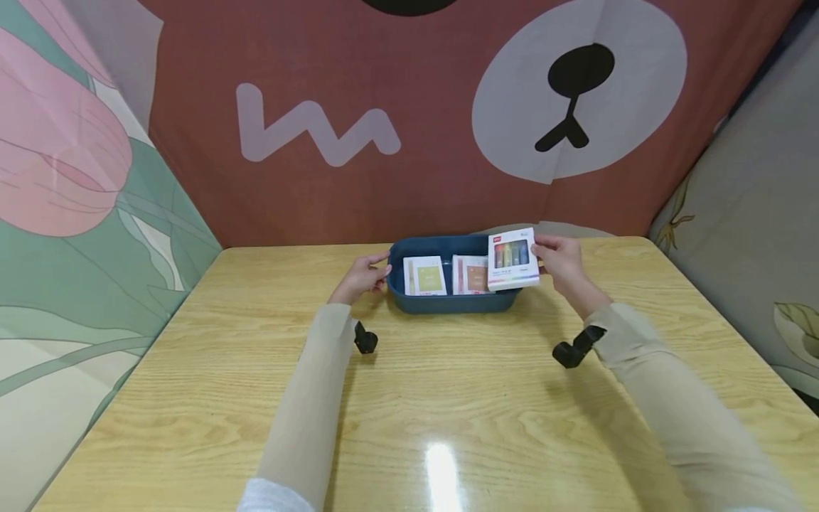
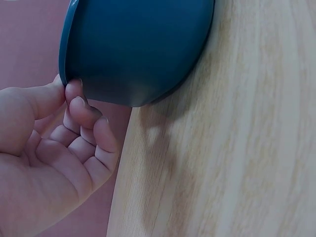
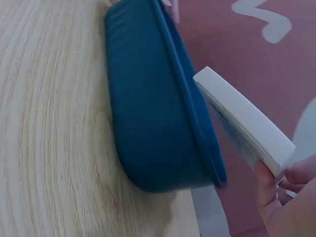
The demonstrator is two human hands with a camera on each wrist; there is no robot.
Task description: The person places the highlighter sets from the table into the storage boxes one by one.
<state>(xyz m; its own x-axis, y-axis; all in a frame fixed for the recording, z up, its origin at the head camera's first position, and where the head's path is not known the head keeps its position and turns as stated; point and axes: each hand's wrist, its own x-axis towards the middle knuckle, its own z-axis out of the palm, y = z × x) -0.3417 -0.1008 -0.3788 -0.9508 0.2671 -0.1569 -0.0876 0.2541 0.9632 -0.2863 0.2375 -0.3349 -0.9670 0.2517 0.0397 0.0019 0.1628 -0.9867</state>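
A dark blue plastic basket [image 1: 448,304] stands at the far edge of the table. My left hand [image 1: 361,277] pinches its left rim between thumb and fingers, as the left wrist view shows at the basket wall [image 2: 133,49]. Two small boxes lie inside: one with a yellow-green panel [image 1: 425,276], the other with a pinkish-brown panel [image 1: 470,275]. In my right hand [image 1: 563,264] is a white box [image 1: 513,259] with several coloured sticks pictured on its front, gripped by its right side. It is tilted above the basket's right end and hides that corner.
The wooden table [image 1: 422,398] reaches from the basket toward me. Behind it hangs a reddish-brown cloth [image 1: 320,199] with a cartoon animal print. Patterned cloths also hang at the left [image 1: 77,270] and right [image 1: 755,213]. Black devices [image 1: 579,347] are strapped to both wrists.
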